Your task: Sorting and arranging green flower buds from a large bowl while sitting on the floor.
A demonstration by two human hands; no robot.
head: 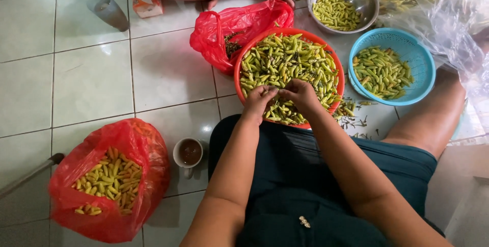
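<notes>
both hands, left hand [258,99] and right hand [301,93], pinch one small green chili over the round orange plastic basket [243,58]; fingers closed, better grip near the stem.

Home floor of pale tiles [91,84], bowls and bags of chillies [288,63], a cup [188,152].

The person wears a dark teal garment [305,175] with a small pale ornament [304,221] at its front. Both forearms are bare; the left hand [259,99] and right hand [301,94] carry no gloves.
</notes>
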